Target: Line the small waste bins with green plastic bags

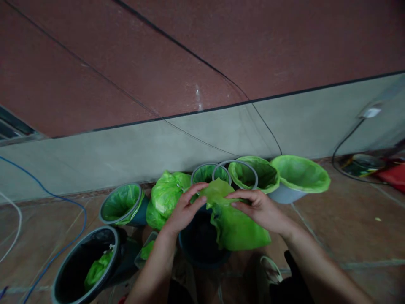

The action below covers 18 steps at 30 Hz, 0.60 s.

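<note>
A thin green bin liner (243, 228) hangs between my hands over a dark bucket (202, 255). My left hand (186, 207) pinches the liner's upper edge on the left. On the right, my right hand (257, 207) grips the same edge between thumb and fingers. The liner drapes outside the bucket's right side, and the bucket's inside looks dark. Just behind the hands, a grey ring (255, 171) stands against a bin with a green liner (268, 179). A bulging green bag (167, 194) sits beyond my left hand.
Another lined bin (139, 198) stands left, with a large dark bin (63, 274) holding a green bag in front. At right is a pale lined bin (289, 196). A blue hose (84, 223) and a black cable (335, 152) lie near the wall (126, 156).
</note>
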Tool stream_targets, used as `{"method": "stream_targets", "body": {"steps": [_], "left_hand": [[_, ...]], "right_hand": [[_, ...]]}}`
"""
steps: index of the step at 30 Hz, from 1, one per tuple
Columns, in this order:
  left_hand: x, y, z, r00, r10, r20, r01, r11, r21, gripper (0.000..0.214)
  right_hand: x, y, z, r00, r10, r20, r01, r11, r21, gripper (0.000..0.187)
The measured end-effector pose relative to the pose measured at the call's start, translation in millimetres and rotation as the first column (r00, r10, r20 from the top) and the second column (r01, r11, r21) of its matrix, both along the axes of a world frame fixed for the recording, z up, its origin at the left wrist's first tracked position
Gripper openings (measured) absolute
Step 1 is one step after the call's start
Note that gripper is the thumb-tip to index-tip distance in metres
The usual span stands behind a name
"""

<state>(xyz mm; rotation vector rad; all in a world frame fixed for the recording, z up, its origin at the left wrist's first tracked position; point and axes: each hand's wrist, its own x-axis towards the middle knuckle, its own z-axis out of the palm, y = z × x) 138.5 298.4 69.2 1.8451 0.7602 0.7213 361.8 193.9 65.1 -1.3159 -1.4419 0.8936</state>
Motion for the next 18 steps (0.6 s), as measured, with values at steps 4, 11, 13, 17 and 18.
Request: {"method": "stream_targets", "body": {"steps": [4, 11, 13, 17, 18], "left_hand": [[10.2, -13.7, -3.5, 0.993, -0.054, -0.103, 0.064, 0.993, 0.097, 0.067], [22.8, -11.5, -23.6, 0.950, 0.097, -0.298, 0.006, 0.946, 0.325, 0.056], [17.8, -7.8, -21.2, 0.955, 0.109, -0.277, -0.020, 0.952, 0.307, 0.052], [-1.6, 5.1, -13.5, 0.974, 0.117, -0.194, -0.079, 0.978, 0.192, 0.046], [-6.8, 9.2, -12.1, 0.977, 0.119, -0.177, -0.089, 0.982, 0.168, 0.042]], "right_hand": [[-3.6, 0.7, 2.3, 0.998, -0.017, -0.064, 0.015, 1.000, -0.023, 0.022], [-1.0, -4.5, 10.2, 0.972, -0.039, -0.233, 0.017, 0.995, -0.095, 0.021], [4.4, -5.9, 10.9, 0.967, -0.038, -0.251, 0.005, 0.991, -0.131, 0.027], [20.5, -7.6, 8.0, 0.980, -0.011, -0.197, -0.027, 0.981, -0.193, 0.044], [25.2, -7.8, 6.2, 0.987, -0.009, -0.160, -0.023, 0.980, -0.198, 0.047]]}}
